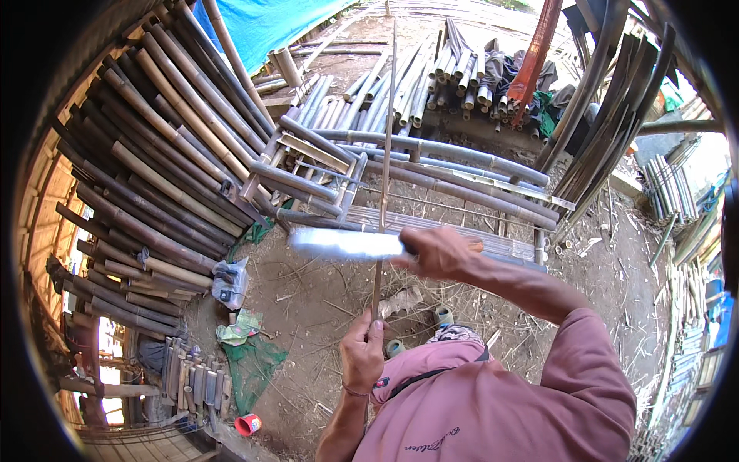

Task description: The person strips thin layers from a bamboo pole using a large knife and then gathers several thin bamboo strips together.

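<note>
A long, thin bamboo strip (386, 177) stands nearly upright in front of me, running from my body far forward. My left hand (362, 353) is closed around its near end, thumb pressed along it. My right hand (440, 252) grips a large knife (346, 244) by its wooden handle, whose end shows behind the fist. The wide blade points left and is washed out white by glare. It crosses the strip a little beyond my left hand; whether its edge touches the strip I cannot tell.
Just ahead stands a bamboo bench frame (462, 185). Dark bamboo poles (169, 154) are stacked at left, near a plastic bag (229, 283), green netting (254, 369) and a red tin (248, 424). Cut bamboo tubes (462, 73) lie farther off. Shavings litter the ground.
</note>
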Available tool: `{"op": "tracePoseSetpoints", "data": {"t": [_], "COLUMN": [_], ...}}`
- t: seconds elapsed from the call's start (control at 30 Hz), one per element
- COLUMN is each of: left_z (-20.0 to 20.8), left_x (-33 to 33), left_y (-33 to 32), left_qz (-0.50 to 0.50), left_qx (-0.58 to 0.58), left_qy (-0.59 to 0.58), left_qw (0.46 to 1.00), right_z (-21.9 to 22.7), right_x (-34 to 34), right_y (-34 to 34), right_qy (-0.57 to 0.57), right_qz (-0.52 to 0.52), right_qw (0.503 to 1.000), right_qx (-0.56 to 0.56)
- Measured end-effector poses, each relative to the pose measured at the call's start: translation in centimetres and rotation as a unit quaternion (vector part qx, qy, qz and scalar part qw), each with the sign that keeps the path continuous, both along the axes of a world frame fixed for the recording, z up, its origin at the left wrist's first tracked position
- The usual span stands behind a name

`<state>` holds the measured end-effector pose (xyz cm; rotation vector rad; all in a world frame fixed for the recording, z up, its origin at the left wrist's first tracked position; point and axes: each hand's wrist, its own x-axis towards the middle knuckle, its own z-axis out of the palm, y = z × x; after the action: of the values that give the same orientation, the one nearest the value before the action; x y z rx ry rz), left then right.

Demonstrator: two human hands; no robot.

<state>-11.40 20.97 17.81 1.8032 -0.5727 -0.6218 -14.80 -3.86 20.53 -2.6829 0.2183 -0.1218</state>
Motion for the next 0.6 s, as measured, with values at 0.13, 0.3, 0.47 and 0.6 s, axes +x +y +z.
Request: {"op": "tracePoseSetpoints", "data": {"t": [0.13,0.3,0.47,0.6], "left_z": [1.1,-0.4,-0.1,-0.4], "left_x": [-1.3,-0.9,-2.0,-1.6], "left_y": [0.5,1.1,2.3,3.3], "left_qz": [-0.006,-0.005,-0.037,-0.035], "left_qx": [-0.004,-0.04,-0.021,-0.036], "left_qy": [-0.038,-0.062,-0.081,-0.06], "left_qw": [0.999,0.997,0.996,0.997], "right_z": [-0.9,-0.1,-0.1,-1.5], "right_x": [1.1,0.0,0.5,1.9], "right_y": [-3.8,-0.2,-6.1,-5.9], "right_qy": [0.006,-0.026,-0.038,-0.099], "right_qz": [-0.141,-0.005,-0.103,-0.051], "right_qw": [0.99,0.999,0.983,0.978], "right_qx": [0.024,-0.018,-0.149,-0.174]}}
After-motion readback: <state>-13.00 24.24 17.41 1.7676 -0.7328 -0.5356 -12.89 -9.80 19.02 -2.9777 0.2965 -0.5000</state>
